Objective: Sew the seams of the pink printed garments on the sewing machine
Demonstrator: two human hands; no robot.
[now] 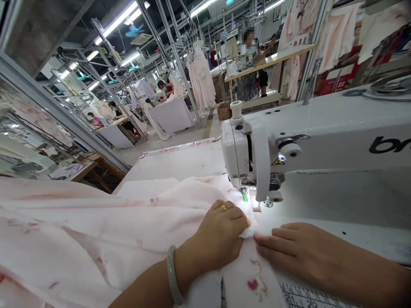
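Observation:
Pale pink fleecy fabric point(135, 231) with small printed motifs spreads over the sewing table and runs under the needle area of a white sewing machine point(239, 149). My left hand point(221, 231), wearing a ring and a bangle, is closed on the fabric just in front of the presser foot point(245, 194). A fold of cloth shows at its fingertips. To the right, my right hand point(295, 248) lies flat with its fingers stretched out, fingertips touching the fabric edge. A strip with a red heart hangs toward me between both hands.
A measuring scale point(308, 297) is marked on the table's near edge. The machine arm point(337, 128) extends to the right. Beyond the table, other people work at machines, and pink garments point(201, 77) hang from racks. A metal post point(64, 111) slants across the left.

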